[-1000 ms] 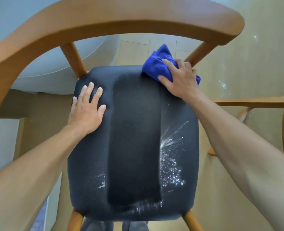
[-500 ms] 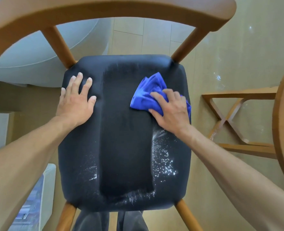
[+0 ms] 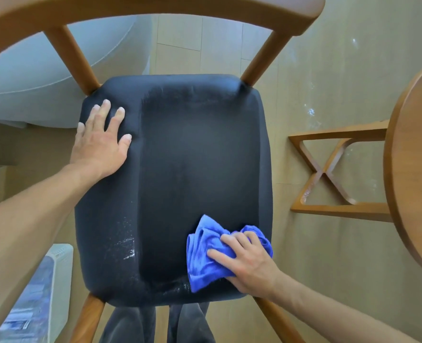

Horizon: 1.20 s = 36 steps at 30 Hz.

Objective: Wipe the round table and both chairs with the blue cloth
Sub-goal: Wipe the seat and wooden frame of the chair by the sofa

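A wooden chair with a dark padded seat (image 3: pixel 192 157) and a curved backrest (image 3: pixel 155 8) fills the head view. My right hand (image 3: pixel 249 263) grips the bunched blue cloth (image 3: pixel 205 256) and presses it onto the seat's near right corner. My left hand (image 3: pixel 101 147) lies flat with spread fingers on the seat's far left side. White specks (image 3: pixel 128 246) remain on the seat's near left part and along its front edge. The round wooden table (image 3: pixel 415 169) shows at the right edge, above its crossed wooden base (image 3: pixel 328 174).
A pale grey rounded piece of furniture (image 3: pixel 31 82) stands behind the chair at the upper left. A white appliance (image 3: pixel 56 280) sits on the floor at the lower left. My dark trouser legs (image 3: pixel 130 325) are just in front of the seat. Light wooden floor lies between chair and table.
My right hand has dragged the blue cloth from the seat's far right corner down its right side to the near right corner, clearing the white specks there. My left hand stayed put.
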Motion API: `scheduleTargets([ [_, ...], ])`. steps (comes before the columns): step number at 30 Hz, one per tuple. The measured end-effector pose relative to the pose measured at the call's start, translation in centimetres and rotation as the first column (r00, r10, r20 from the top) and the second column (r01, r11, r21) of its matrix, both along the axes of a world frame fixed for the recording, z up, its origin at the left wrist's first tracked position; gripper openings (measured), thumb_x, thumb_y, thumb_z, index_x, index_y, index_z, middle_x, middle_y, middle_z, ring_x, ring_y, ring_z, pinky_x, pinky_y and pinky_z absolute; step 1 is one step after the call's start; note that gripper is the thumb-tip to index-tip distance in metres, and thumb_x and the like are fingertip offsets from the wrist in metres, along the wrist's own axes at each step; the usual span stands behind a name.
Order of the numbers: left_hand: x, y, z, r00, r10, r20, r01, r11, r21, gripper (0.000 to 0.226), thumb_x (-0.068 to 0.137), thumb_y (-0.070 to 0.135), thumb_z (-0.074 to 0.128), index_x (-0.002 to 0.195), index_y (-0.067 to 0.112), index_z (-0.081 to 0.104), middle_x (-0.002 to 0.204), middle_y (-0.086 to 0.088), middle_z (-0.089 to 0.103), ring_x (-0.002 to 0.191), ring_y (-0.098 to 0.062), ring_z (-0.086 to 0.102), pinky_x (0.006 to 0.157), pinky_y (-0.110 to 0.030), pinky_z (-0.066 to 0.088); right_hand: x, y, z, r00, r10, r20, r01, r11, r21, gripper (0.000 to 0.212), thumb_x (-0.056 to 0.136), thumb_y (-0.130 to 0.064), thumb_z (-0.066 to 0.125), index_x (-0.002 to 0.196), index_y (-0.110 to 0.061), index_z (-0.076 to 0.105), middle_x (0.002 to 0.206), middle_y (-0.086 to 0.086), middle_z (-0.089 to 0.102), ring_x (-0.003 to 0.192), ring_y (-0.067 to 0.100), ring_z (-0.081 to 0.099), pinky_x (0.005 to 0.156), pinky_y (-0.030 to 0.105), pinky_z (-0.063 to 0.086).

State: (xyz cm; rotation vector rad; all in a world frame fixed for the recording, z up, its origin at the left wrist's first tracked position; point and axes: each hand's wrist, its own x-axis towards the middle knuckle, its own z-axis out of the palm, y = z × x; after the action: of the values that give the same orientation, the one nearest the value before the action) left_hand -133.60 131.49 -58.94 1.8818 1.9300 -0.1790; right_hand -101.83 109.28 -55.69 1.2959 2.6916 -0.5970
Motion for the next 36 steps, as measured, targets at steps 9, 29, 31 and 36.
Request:
scheduleTargets([
  [9,0.8,-0.2,1.1,0.999,0.013,-0.052,-0.014,1.0,-0.004,0.059,0.099,0.037,0.038,0.152,0.024,0.015,0.162,0.0,-0.001,0.147,-0.02,-0.004,0.117,-0.05,0.012,3.3,14.2,1.8,0.976,-0.187,-0.115,0.207,0.958,0.2,0.042,0.086,-0.038,0.057,0.122,-0.018,0.064,0.113,0.018,0.062,0.095,0.038,0.061,0.079,0.047,0.048],
  [29,0.8,-0.3,0.6,0.996,0.086,-0.023,-0.087,0.996,-0.006,0.055,0.098,0.039,0.038,0.149,0.033,0.017,0.16,0.01,0.001,0.146,-0.013,-0.001,0.114,-0.056,0.022,4.0,12.1,-0.6,0.737,-0.666,-0.119,0.672,0.741,0.015,0.049,0.08,-0.032,0.071,0.126,-0.019,0.06,0.12,0.014,0.052,0.098,0.037,0.053,0.078,0.046,0.049],
  [31,0.7,-0.2,0.7,0.996,0.088,-0.01,-0.088,0.996,-0.007,0.056,0.098,0.038,0.039,0.149,0.032,0.018,0.16,0.008,0.001,0.146,-0.014,-0.001,0.115,-0.055,0.02,3.5,7.5,0.1,0.785,-0.615,-0.069,0.618,0.786,0.015,0.047,0.077,-0.033,0.072,0.121,-0.02,0.063,0.118,0.014,0.054,0.094,0.036,0.055,0.073,0.042,0.048],
  [36,0.4,0.2,1.5,0.995,0.095,0.012,-0.094,0.994,-0.049,0.056,0.098,0.039,0.041,0.149,0.032,0.021,0.16,0.009,0.002,0.147,-0.014,-0.001,0.115,-0.053,0.021,2.6,-2.8,2.5,0.944,-0.321,0.078,0.33,0.912,-0.243,0.048,0.073,-0.033,0.07,0.12,-0.03,0.058,0.116,0.006,0.055,0.095,0.029,0.058,0.076,0.037,0.05],
])
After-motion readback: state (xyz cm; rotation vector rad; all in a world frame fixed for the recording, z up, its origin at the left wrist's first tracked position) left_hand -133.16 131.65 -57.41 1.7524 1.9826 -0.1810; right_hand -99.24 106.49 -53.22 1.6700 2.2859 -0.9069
